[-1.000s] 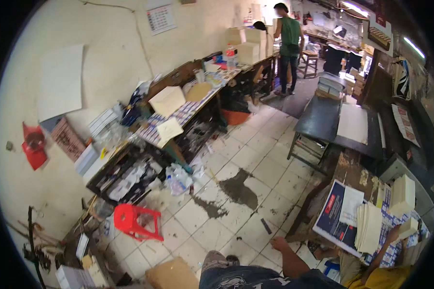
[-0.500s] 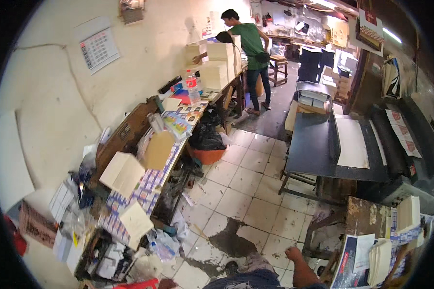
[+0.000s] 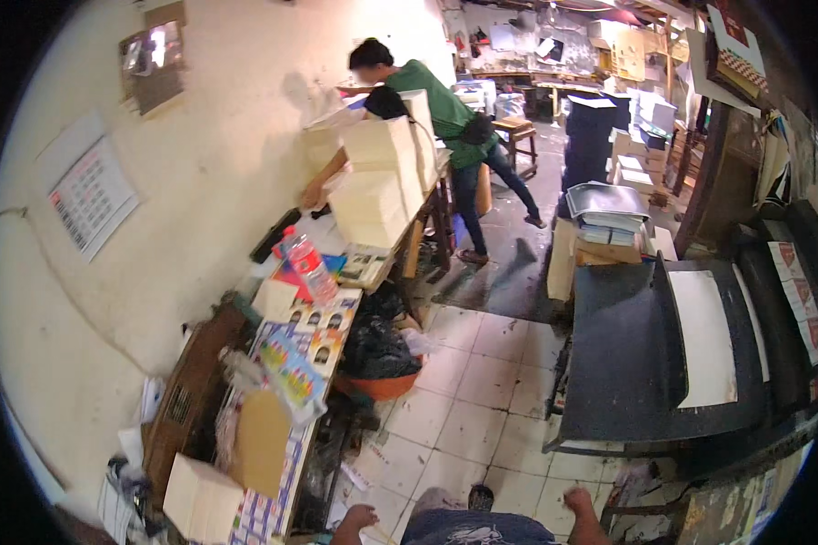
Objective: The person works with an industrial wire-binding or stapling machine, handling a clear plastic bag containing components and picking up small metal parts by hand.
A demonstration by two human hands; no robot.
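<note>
My left hand (image 3: 361, 517) hangs low at the bottom edge, its fingers loosely curled with nothing visible in them. It is nearest to the right side of the long cluttered bench (image 3: 280, 472). On the other side of my body, my right hand (image 3: 576, 499) is closed in a loose fist, holding nothing I can see. It hangs over the white tiled floor (image 3: 502, 454), near the front of the black table (image 3: 600, 381). Neither hand touches anything. On the bench lie a cream paper block (image 3: 200, 498), a brown board (image 3: 264, 445) and a colourful printed sheet (image 3: 293, 371).
Ahead, a person in green (image 3: 436, 109) leans over tall paper stacks (image 3: 373, 200). A plastic bottle (image 3: 309, 263) stands on the bench. Below it, an orange tub (image 3: 386, 385) holds a black bag. White sheets (image 3: 703, 336) lie on the black table, with piled covers (image 3: 606, 204) behind.
I have moved forward along the aisle; bench, tub and black table appear closer. My left hand has come into fuller view. The person ahead now leans further over the stacks, one arm reaching around them.
</note>
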